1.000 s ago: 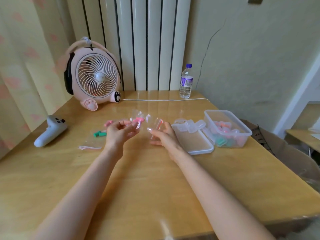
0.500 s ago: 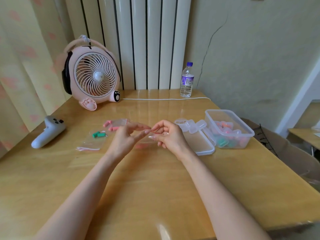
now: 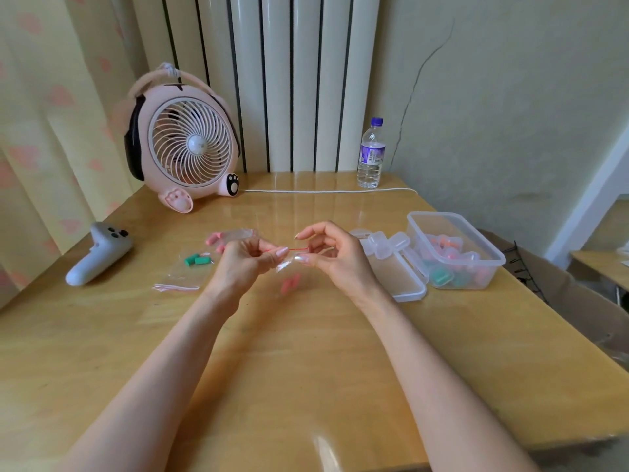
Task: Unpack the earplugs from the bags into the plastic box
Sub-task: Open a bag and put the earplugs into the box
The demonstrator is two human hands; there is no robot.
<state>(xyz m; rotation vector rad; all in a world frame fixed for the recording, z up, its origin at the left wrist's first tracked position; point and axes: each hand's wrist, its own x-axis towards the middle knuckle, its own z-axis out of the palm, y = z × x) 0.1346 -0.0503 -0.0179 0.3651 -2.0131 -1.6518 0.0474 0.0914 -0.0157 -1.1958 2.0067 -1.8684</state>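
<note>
A small clear zip bag [image 3: 289, 267] with a red seal line hangs above the table's middle, with pink earplugs [image 3: 290, 283] in its bottom. My left hand [image 3: 243, 264] pinches the bag's left top edge. My right hand [image 3: 335, 257] pinches the right top edge. Two more bags lie on the table to the left: one with green earplugs [image 3: 197, 259], one with pink earplugs [image 3: 218, 238]. The clear plastic box [image 3: 454, 250] at the right holds pink and green earplugs in small cases.
The box's lid [image 3: 398, 277] lies beside it with small clear cases [image 3: 386, 245] on it. A pink fan [image 3: 183, 148] stands at the back left, a water bottle [image 3: 371, 155] at the back. A white controller [image 3: 98, 253] lies at the left. A white cable [image 3: 323, 191] runs along the back.
My hands came together and dropped lower, now pinching the bag's top edge from both sides. The bag hangs below my fingers instead of being held up.
</note>
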